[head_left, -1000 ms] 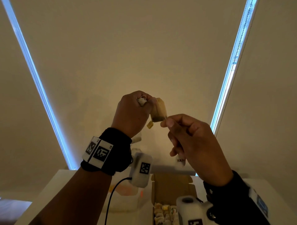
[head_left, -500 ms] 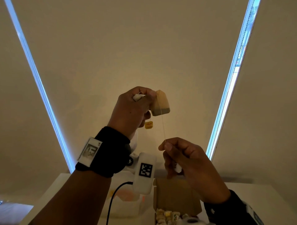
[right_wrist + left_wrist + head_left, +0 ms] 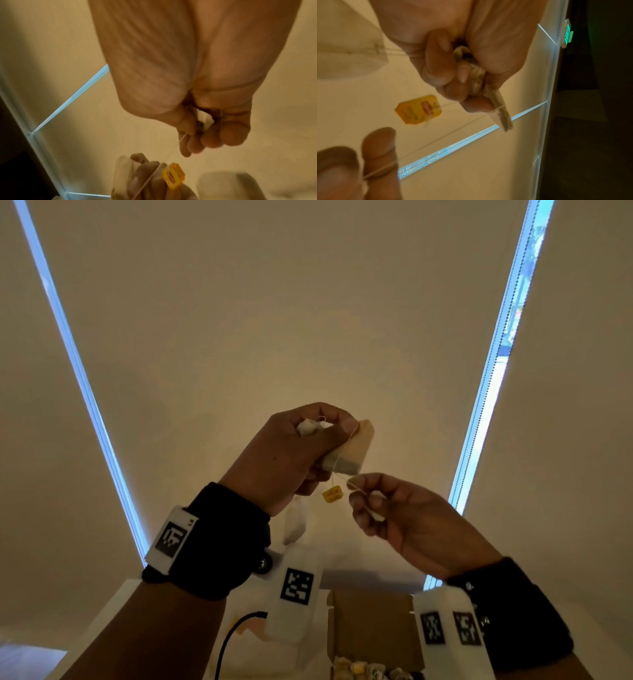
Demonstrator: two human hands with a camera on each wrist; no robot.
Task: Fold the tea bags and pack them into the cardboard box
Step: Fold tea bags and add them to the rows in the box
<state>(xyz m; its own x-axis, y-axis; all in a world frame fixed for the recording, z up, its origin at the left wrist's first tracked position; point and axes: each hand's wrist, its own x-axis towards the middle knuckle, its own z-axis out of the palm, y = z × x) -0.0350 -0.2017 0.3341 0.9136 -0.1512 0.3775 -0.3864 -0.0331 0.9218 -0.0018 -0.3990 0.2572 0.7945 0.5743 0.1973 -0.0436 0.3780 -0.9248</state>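
Two hands are up in the air in front of a pale window blind (image 3: pixel 308 302). The left hand (image 3: pixel 291 453) has its fingers and thumb curled tight around a folded tea bag (image 3: pixel 352 450). The bag sticks out past the thumb, tilted, with its darker end down. A bit of white paper (image 3: pixel 307 426) pokes out of the top of the same fist; it looks like part of the bag, but the view does not make that clear.

A thin string (image 3: pixel 453 136) runs from the bag across to the right hand (image 3: pixel 404 518). It looks pulled straight. The right hand sits lower and to the right of the left one, close by but not touching it. Its thumb and first finger pinch the string, and its other fingers are curled around a small white piece (image 3: pixel 375 513).

One little yellow tag (image 3: pixel 332 494) hangs on a short string just under the bag, between the two hands.

Down below, the cardboard box (image 3: pixel 370 625) stands open on a white table (image 3: pixel 113 604). Some small packed tea bags (image 3: pixel 359 671) lie in the bottom of the box. Both wrists wear black bands (image 3: pixel 219 542) with white blocks that carry black square marks (image 3: pixel 296 585).
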